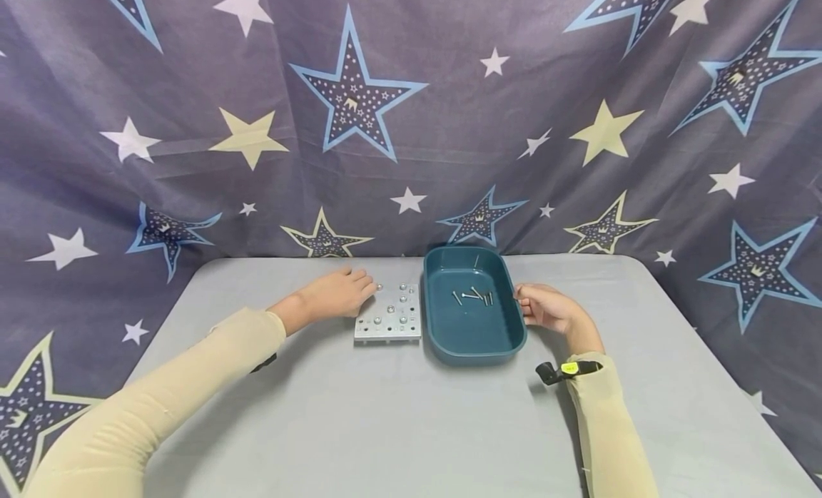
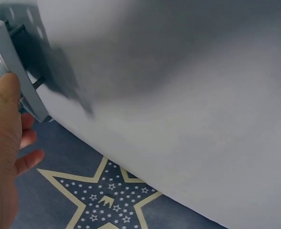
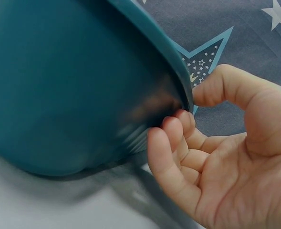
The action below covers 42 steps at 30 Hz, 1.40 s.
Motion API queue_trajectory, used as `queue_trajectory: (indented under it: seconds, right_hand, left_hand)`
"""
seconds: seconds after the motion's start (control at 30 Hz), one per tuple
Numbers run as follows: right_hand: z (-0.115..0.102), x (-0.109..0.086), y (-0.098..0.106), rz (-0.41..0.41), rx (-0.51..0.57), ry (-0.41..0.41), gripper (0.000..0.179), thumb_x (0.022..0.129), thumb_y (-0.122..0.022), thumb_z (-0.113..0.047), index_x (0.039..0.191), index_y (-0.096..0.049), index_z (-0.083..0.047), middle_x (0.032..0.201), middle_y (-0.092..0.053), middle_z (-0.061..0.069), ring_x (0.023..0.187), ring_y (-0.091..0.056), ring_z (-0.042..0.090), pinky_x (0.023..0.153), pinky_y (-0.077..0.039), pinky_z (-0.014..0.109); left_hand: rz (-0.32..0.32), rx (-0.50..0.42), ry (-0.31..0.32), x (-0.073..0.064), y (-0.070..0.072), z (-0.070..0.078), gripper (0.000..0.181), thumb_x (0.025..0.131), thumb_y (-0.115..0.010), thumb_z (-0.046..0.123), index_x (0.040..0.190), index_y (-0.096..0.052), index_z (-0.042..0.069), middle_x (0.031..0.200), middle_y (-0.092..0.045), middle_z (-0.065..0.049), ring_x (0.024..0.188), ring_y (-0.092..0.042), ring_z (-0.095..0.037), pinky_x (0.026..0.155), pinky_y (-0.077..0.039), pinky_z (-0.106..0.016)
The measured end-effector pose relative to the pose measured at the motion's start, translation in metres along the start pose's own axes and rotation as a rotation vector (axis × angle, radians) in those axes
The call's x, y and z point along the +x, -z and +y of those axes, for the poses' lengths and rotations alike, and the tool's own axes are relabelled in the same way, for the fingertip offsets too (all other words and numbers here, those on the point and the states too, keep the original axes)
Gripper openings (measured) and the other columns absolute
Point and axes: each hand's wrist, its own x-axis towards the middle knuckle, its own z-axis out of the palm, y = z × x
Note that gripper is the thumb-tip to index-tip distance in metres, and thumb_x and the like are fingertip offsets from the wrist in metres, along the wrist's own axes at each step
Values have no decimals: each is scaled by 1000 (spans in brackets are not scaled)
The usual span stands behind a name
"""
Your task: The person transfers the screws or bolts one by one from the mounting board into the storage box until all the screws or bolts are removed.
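Observation:
A silver metal plate [image 1: 404,310] with holes and several bolt heads stands on short legs on the grey table. At its left side my left hand [image 1: 340,292] grips the edge; the left wrist view shows the thumb [image 2: 8,86] against the bolt-studded face and the other fingers by the far edge. Right beside the plate is a teal plastic bin [image 1: 475,357], with several loose screws [image 1: 477,293] in it. My right hand [image 1: 546,309] pinches the bin's right rim, thumb [image 3: 209,93] outermost and curled fingertips under the rim.
The grey table [image 1: 385,427] has rounded back corners. Behind and around it hangs a dark curtain [image 1: 443,127] with a star pattern. A black wrist camera with a yellow-green label [image 1: 569,368] sits on the right sleeve [image 1: 606,427].

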Motion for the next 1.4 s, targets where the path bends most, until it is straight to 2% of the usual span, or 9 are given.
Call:
queue_trajectory:
  seconds: [0.17,0.37,0.57,0.67,0.83,1.1,1.4]
  right_hand:
    - [1,1,0,-3,2,-1,31,100,-37,-7,84,-59,-20,81,-68,-9,79,-65,6,74,-56,26]
    - [2,0,1,2,7,-7,30,100,-38,-7,84,-59,-20,81,-68,-9,79,-65,6,74,-56,26]
    - [2,0,1,0,3,-8,30,99,-38,-7,83,-59,-21,81,-67,-9,80,-65,6,75,-56,26]
    - [2,0,1,-5,4,-7,30,99,-38,-7,84,-60,-20,82,-68,-8,81,-66,7,75,-56,27]
    - [2,0,1,1,6,-10,30,99,-38,-7,83,-60,-20,82,-68,-8,80,-66,7,75,-56,27]
    - [2,0,1,-3,1,-2,32,100,-37,-7,82,-59,-22,80,-66,-9,79,-64,6,74,-56,26]
    - [0,1,1,-3,-6,-1,32,100,-36,-7,81,-58,-22,79,-66,-10,78,-64,5,74,-56,26]
  left_hand:
    - [37,36,-20,-4,-4,0,24,91,-54,12,114,-55,6,109,-66,-8,98,-61,-23,79,-54,-35]
    - [46,19,-15,-4,-7,0,23,93,-54,12,115,-55,6,109,-65,-8,99,-61,-24,82,-55,-36]
    - [128,5,1,-1,-4,-2,20,91,-61,18,106,-55,7,101,-63,-6,93,-59,-22,82,-56,-36]
    - [154,18,-2,1,-3,-2,17,93,-60,20,104,-55,8,98,-62,-5,89,-58,-21,78,-54,-34]
    - [139,8,-13,2,0,0,18,97,-59,23,109,-57,9,103,-65,-5,93,-59,-22,78,-53,-34]
    - [57,-75,-31,-2,6,-4,35,96,-61,26,125,-58,7,117,-68,-10,111,-62,-26,96,-53,-43]
    - [91,-53,-93,-3,7,-7,36,92,-64,26,122,-58,6,106,-68,-8,101,-60,-25,87,-50,-40]
